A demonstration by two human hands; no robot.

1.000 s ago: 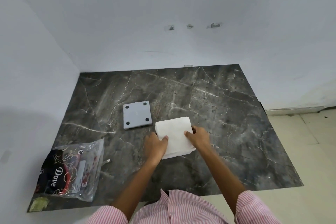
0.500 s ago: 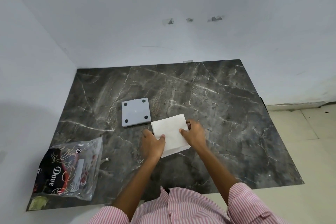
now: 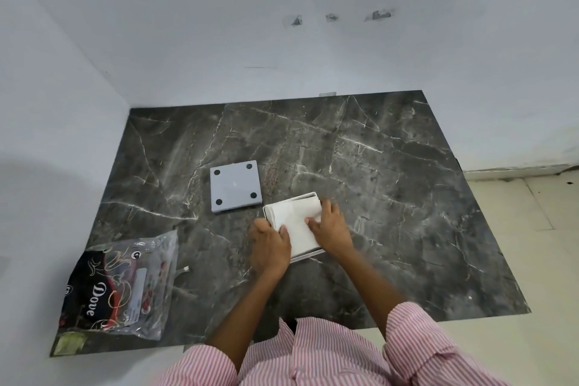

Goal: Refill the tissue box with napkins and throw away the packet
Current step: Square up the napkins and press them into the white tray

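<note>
A stack of white napkins [image 3: 294, 219] sits inside the open white tissue box [image 3: 308, 196] in the middle of the dark marble slab [image 3: 376, 182]; only the box's thin rim shows around it. My left hand [image 3: 269, 244] rests on the stack's near-left edge, thumb over the napkins. My right hand [image 3: 330, 227] presses flat on the right side of the stack. The box's grey square base plate [image 3: 235, 185], with dark round feet at its corners, lies flat just left and beyond the box. The clear "Dove" napkin packet [image 3: 122, 285] lies crumpled at the slab's near-left corner.
White walls close the slab in at the back and left. Beige floor tiles [image 3: 532, 229] lie to the right. A small greenish scrap [image 3: 67, 343] sits at the slab's near-left corner, next to the packet.
The napkin stack has sunk into the box, so the box's rim now shows around it. Both hands shifted slightly forward and press on top of the stack.
</note>
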